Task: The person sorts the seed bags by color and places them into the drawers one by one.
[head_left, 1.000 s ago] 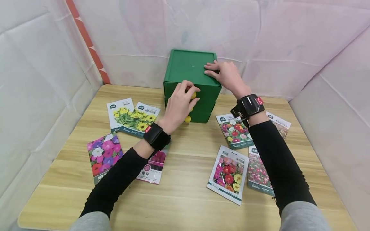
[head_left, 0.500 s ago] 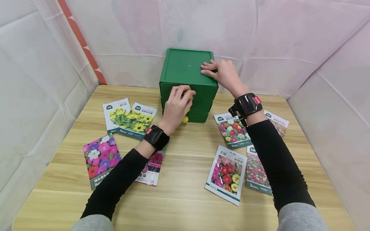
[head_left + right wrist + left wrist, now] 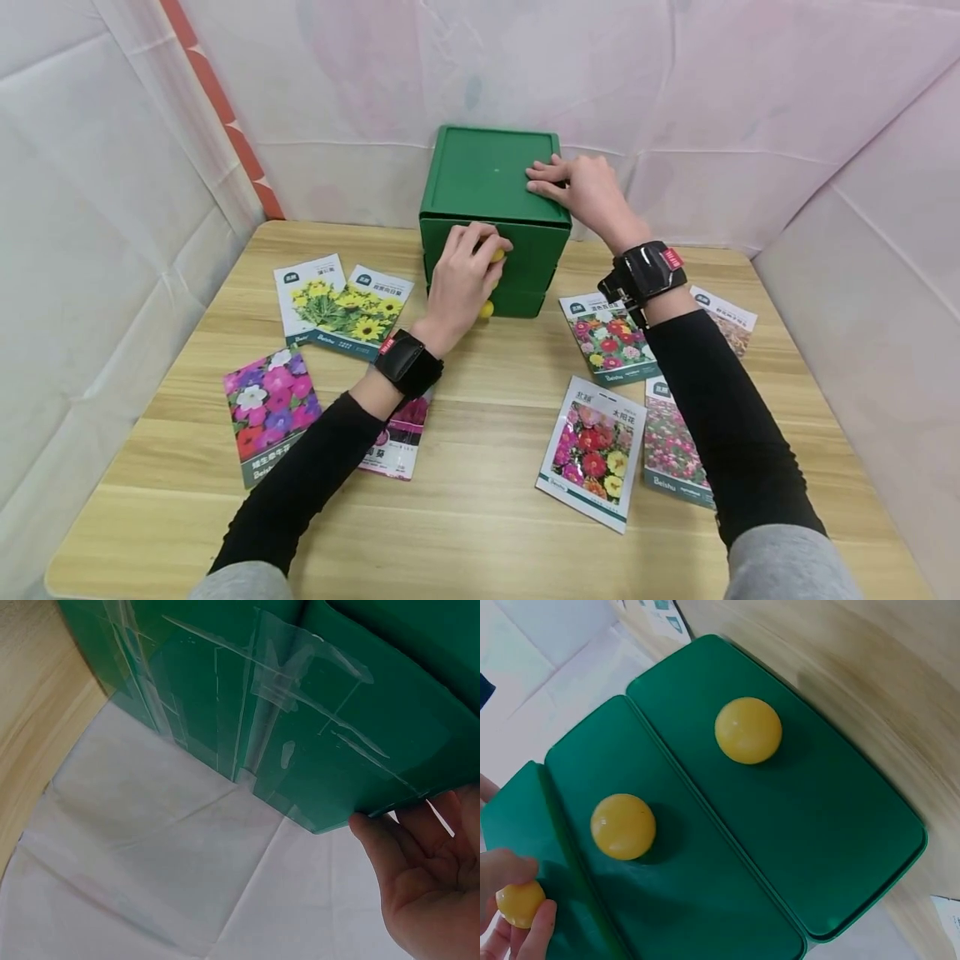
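Observation:
A green three-drawer box (image 3: pixel 487 179) stands at the back of the wooden table (image 3: pixel 480 517). My left hand (image 3: pixel 491 250) pinches the yellow knob (image 3: pixel 519 902) of the top drawer. The middle knob (image 3: pixel 623 826) and the bottom knob (image 3: pixel 748 730) are free, and all the drawers look closed. My right hand (image 3: pixel 551 179) lies flat on the box's top near its right rear corner. In the right wrist view its fingers (image 3: pixel 420 862) reach over the box's edge (image 3: pixel 300 690).
Several flower seed packets lie around the box: sunflower packets (image 3: pixel 347 312) and a purple-flower packet (image 3: pixel 270 412) on the left, a red-flower packet (image 3: pixel 592 450) and others (image 3: pixel 609 337) on the right. White padded walls close in behind and on both sides.
My left fingers have drawn in tighter around the top knob. The right hand stays on the box top, and the box and drawers show no clear movement.

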